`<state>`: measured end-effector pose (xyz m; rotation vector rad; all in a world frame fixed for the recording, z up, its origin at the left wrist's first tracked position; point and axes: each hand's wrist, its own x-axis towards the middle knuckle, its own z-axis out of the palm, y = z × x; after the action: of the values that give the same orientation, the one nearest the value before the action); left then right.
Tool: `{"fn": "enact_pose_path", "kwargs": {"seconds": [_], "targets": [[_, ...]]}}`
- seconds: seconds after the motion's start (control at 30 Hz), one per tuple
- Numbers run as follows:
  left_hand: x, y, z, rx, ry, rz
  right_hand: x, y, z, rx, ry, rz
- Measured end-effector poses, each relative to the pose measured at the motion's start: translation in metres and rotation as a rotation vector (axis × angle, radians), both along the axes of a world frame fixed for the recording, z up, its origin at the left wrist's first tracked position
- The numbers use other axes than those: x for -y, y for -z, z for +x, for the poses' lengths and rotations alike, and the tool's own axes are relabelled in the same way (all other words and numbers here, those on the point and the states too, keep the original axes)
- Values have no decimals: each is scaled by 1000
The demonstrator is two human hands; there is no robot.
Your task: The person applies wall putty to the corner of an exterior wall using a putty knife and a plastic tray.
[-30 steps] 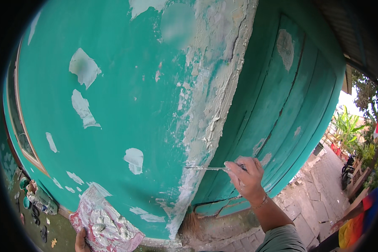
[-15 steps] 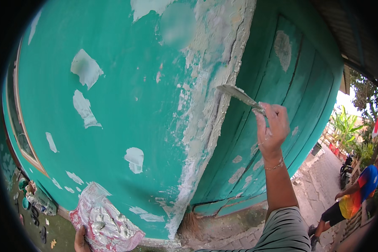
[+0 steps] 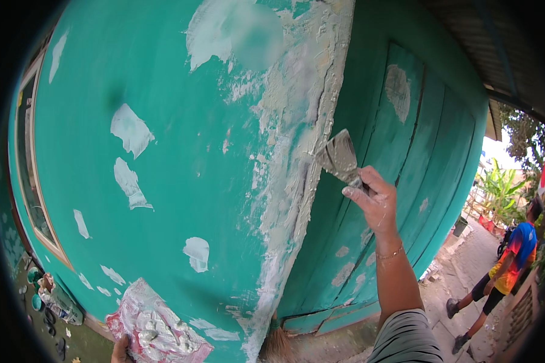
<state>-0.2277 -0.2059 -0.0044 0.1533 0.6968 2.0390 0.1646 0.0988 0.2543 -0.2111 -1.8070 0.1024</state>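
My right hand (image 3: 376, 202) grips a putty knife (image 3: 340, 158), its wide blade smeared with grey-white filler. The blade's edge is at the rough, filler-covered corner (image 3: 303, 151) of a green wall (image 3: 181, 181); whether it touches I cannot tell. At the lower left my left hand (image 3: 121, 351) holds the edge of a reddish plastic sheet (image 3: 157, 327) loaded with wet white putty. Only part of that hand shows, its fingers partly under the sheet. Pale filler patches (image 3: 132, 130) dot the wall.
Right of the corner is a green wooden door (image 3: 406, 151). A broom (image 3: 277, 342) stands at the corner's foot. Cans and a sack (image 3: 57, 299) sit on the ground at far left. A person in a bright shirt (image 3: 515, 254) is on the paved path at right.
My right hand has shifted slightly left and down, and the putty knife has turned, showing its blade face. The view has shifted a little. The person at right has changed stance.
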Motion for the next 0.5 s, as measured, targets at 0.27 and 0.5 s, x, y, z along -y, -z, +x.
{"fn": "enact_pose_path", "kwargs": {"seconds": [0.27,0.5], "targets": [[4,-7,9,-10,-79,-141,22,-77,20,267,151,-64],[0,10,7,-31,-72,-126,-23,-79,35,329,124,-224]]}}
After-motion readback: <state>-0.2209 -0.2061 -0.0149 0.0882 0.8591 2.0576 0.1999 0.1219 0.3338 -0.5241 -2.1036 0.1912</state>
